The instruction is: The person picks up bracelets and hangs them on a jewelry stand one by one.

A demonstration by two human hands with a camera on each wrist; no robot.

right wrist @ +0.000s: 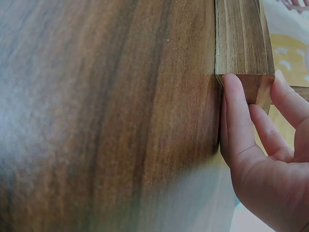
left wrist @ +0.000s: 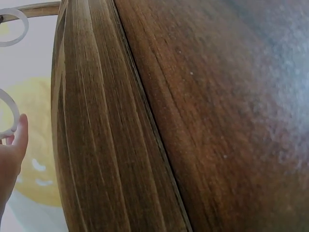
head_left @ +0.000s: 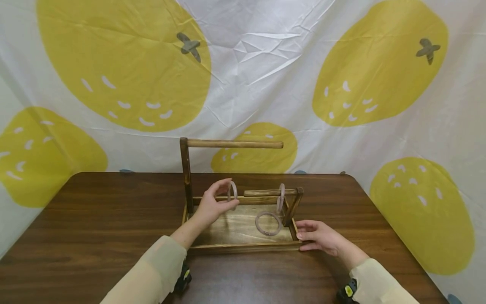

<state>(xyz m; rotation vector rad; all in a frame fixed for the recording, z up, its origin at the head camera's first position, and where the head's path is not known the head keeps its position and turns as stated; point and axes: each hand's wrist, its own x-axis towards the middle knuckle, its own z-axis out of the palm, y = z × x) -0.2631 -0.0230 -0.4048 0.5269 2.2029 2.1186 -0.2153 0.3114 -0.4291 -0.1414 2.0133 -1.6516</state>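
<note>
A wooden jewellery stand has a shallow tray (head_left: 247, 247), a long high bar (head_left: 235, 144) and a short low bar (head_left: 262, 193). My left hand (head_left: 209, 207) pinches a pale translucent bangle (head_left: 235, 191) between thumb and fingers, upright above the tray, left of the low bar's free end. Another bangle (head_left: 281, 198) hangs on the low bar near its post. A third bangle (head_left: 268, 234) lies flat in the tray. My right hand (head_left: 320, 237) grips the tray's right end by the near corner; in the right wrist view, its fingers (right wrist: 236, 111) and thumb span the wooden end.
The stand rests on a dark brown wooden table (head_left: 114, 211). Behind it hangs a white cloth (head_left: 262, 93) printed with large yellow fruit. The tall left post (head_left: 185, 169) rises just beyond my left hand.
</note>
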